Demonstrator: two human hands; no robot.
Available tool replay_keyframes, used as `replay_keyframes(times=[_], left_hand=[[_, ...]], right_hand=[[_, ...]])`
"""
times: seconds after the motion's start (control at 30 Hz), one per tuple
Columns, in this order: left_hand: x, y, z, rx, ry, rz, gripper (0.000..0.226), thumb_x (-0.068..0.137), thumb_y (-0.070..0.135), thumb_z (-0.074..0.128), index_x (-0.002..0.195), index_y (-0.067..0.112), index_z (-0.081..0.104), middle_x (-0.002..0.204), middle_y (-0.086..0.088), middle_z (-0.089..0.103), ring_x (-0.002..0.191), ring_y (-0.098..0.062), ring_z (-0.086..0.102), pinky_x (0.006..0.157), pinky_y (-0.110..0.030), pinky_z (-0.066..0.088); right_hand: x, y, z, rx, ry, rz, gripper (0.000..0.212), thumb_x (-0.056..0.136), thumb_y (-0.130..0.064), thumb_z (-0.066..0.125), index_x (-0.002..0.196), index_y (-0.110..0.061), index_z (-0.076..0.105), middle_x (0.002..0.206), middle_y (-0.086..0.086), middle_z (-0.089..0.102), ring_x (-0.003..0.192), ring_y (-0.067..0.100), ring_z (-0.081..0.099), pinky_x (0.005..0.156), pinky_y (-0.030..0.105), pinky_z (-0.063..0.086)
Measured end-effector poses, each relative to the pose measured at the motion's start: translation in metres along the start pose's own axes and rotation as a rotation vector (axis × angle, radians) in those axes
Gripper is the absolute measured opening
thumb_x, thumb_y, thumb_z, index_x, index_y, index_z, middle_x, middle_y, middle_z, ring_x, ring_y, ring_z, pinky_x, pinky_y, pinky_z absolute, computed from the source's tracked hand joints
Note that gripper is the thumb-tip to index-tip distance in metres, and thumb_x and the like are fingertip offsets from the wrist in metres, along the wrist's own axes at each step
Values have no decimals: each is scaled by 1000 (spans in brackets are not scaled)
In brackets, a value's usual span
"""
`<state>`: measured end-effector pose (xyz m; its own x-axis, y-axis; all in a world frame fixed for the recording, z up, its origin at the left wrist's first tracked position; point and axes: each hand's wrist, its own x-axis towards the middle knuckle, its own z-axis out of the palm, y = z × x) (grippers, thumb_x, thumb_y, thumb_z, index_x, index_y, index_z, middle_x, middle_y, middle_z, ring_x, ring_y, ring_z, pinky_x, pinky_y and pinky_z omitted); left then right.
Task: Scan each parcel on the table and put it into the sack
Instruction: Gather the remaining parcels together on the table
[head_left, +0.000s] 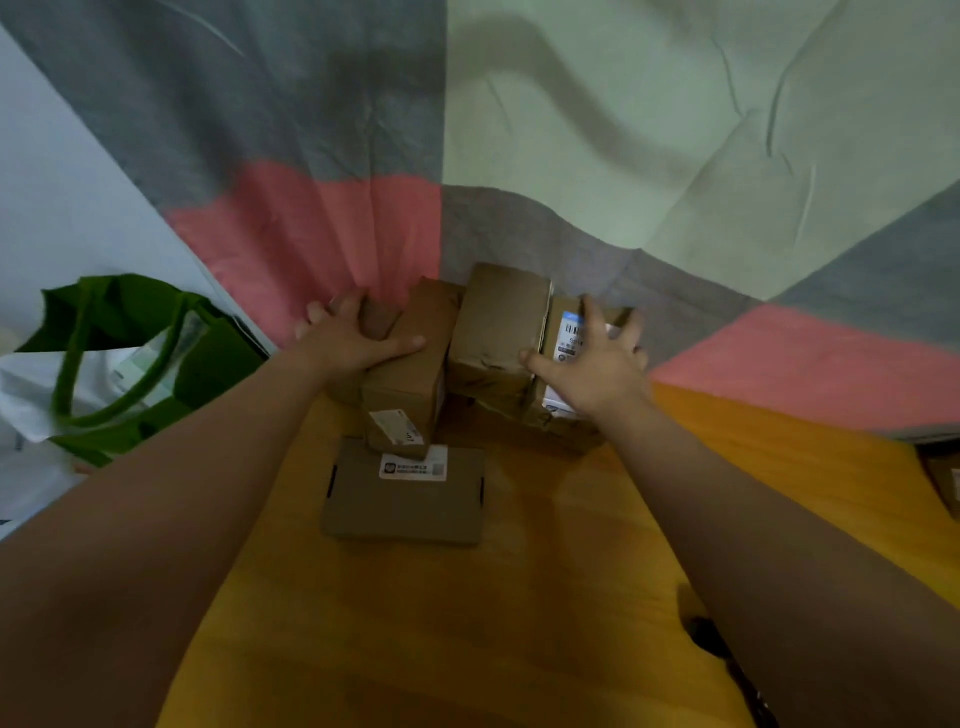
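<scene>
Left hand (353, 338): palm down, fingers spread and fairly straight over small brown parcel (380, 318), thumb laid across top of long parcel (410, 369) just right of it. No clasp seen.

Right hand (592, 364): fingers splayed wide, hovering on or just above labelled parcel (569, 332); contact unclear, nothing gripped. Thumb tip reaches tall parcel (498, 322) on its left.

Both forearms stretched far across table (519, 597).

Flat parcel (405, 499) lies nearer, under the long parcel's near end.

Green sack (208, 358) stands open, left of the table.

Patchwork cloth (571, 130) hangs behind.
</scene>
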<state>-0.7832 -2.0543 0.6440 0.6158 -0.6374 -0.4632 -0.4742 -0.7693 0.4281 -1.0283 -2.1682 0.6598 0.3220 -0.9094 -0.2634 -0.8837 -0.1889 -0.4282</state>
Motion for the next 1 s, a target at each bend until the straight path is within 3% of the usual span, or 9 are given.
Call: replay_keyframes(times=[0.57,1.0], left_hand=[[-139,-8,79,-34,40,-51,109,67,78,59,151,35,4,145,-19,20,134,-40,19,107,-48,25],[-288,-21,150,-149,58,-232,109,70,74,62,151,38,-2,151,-17,10,138,-40,11,110,-49,22]], right_hand=[[-110,89,-11,-7,-15,2,95,77,-66,64,152,-43,11,161,7,-10,140,44,17,104,49,36],[-204,160,-27,-137,-126,-136,97,79,-71,57,153,-40,3,160,7,-15,139,41,21,98,45,41]])
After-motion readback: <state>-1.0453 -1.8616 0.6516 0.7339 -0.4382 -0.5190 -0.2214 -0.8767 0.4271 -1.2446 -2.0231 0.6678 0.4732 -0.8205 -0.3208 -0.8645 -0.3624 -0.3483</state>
